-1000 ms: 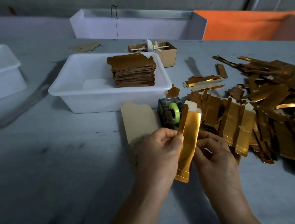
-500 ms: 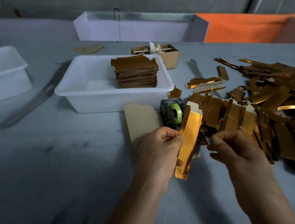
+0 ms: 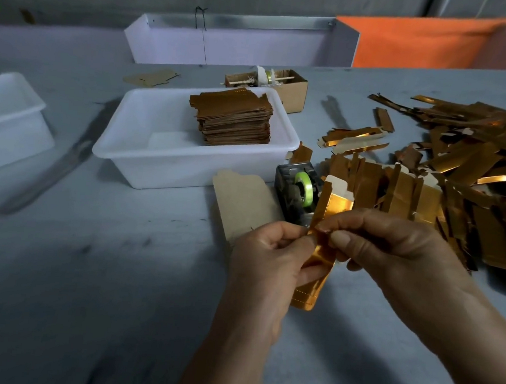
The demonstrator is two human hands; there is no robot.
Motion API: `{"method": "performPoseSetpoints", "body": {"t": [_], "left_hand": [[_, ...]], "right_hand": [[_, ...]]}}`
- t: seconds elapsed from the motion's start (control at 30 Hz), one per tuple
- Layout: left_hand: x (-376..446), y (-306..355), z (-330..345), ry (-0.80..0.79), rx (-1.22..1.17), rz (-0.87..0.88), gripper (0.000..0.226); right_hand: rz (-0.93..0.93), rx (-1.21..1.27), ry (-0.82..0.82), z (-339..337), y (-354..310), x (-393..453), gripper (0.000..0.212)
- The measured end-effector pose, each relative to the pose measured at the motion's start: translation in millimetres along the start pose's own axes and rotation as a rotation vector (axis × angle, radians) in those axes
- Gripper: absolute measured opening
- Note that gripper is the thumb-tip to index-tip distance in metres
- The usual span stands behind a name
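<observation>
**A:** Where is the gold carton (image 3: 314, 275) right now?

**B:** It is held above the desk (image 3: 88, 269), upright and slightly tilted. The left hand (image 3: 267, 262) pinches its left edge. The right hand (image 3: 392, 254) pinches the folded side near the middle.

**A:** What could go wrong?

**B:** Most likely a crease or a crooked seam. The foil card looks thin, so uneven pulling between the two pinches could buckle it. The glossy face could also slip from the fingertips.

**A:** Is anything close enough to knock?

**B:** The tape dispenser (image 3: 298, 192) sits just behind the carton's top flap. The loose pile of gold blanks (image 3: 458, 177) lies near the right hand, and a wide sweep rightward would scatter it. The white tub (image 3: 187, 168) stands further back on the left.

**A:** Where is there room to move?

**B:** Toward the person and to the left. Only a brown card (image 3: 244, 203) lies flat there.
</observation>
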State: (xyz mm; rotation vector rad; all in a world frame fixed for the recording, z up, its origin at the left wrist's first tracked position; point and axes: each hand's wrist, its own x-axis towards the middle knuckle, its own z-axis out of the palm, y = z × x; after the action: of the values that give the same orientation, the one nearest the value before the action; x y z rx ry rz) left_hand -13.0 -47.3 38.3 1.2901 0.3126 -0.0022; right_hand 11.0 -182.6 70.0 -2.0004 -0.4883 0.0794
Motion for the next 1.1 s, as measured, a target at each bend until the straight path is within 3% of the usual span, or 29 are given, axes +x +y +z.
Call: {"method": "performPoseSetpoints", "body": {"t": [0.17,0.53,1.1], "left_hand": [[-2,1,-1,-0.009,0.003,0.017,0.009],[-5,4,-5,-0.124,-0.007,-0.011,0.017],[-16,-15,14,0.198,0.174,0.292,0.02]], "right_hand": [[0.016,-0.17,0.031,3,4,3,0.037],[0.056,-0.237,0.1,8,6,5,0.03],[0.019,-0.626,0.243,15,-11,0,0.041]]}}
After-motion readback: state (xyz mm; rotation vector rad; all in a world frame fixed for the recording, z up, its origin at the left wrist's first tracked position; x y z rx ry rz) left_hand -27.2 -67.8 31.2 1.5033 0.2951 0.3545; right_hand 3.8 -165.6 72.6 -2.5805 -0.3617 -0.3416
